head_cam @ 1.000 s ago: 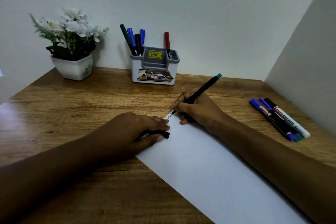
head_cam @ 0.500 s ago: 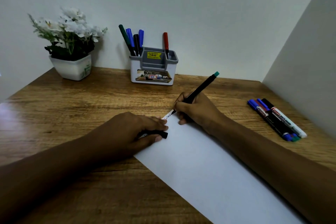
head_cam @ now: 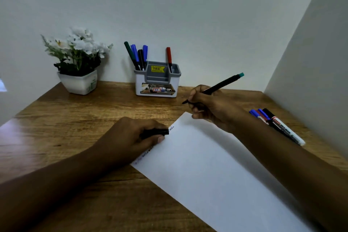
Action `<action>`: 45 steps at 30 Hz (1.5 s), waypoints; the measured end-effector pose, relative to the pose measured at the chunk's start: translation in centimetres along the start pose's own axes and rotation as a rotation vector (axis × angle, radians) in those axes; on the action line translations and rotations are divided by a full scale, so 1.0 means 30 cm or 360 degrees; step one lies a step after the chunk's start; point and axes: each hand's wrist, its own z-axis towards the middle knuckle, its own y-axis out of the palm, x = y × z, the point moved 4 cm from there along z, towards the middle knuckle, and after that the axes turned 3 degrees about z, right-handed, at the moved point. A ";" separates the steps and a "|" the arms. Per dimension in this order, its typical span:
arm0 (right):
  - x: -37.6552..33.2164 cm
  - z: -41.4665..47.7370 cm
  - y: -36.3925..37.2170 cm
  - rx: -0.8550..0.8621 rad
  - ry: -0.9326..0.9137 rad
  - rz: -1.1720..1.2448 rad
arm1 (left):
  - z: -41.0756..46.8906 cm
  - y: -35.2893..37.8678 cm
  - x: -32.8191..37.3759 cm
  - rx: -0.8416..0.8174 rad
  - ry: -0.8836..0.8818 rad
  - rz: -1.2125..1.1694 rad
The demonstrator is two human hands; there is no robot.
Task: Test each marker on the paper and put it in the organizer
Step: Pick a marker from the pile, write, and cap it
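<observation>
Gripping a black marker [head_cam: 220, 85] (teal end raised), the right hand [head_cam: 209, 107] holds its tip above the surface [head_cam: 75, 118], just past the paper [head_cam: 207, 165]; fingers of the left hand [head_cam: 131, 137] clasp the cap [head_cam: 156, 132] at the paper's edge, with the organizer [head_cam: 158, 84] behind.

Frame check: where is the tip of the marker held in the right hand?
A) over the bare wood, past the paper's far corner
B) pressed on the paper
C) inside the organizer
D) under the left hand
A: the right hand grips the teal-ended marker, whose tip points over the bare table just beyond the far corner of the paper, well short of the organizer.
</observation>
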 end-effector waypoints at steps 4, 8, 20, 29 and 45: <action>-0.123 -0.056 0.005 -0.0030 -0.0269 -0.0199 | 0.004 -0.040 0.004 0.0291 -0.0362 -0.0600; -0.172 -0.088 0.035 -0.0120 -0.0312 -0.0112 | 0.016 -0.063 0.010 0.0362 -0.0625 -0.1273; -0.140 -0.107 0.122 -0.0145 -0.0215 0.0088 | 0.025 -0.077 0.016 0.0424 -0.0750 -0.1769; -0.124 -0.112 0.148 -0.0225 -0.0278 -0.0045 | 0.024 -0.070 0.025 0.0356 -0.0767 -0.1856; -0.071 -0.102 0.165 -0.0256 -0.0387 -0.0050 | 0.051 -0.060 0.000 0.0294 -0.0881 -0.2022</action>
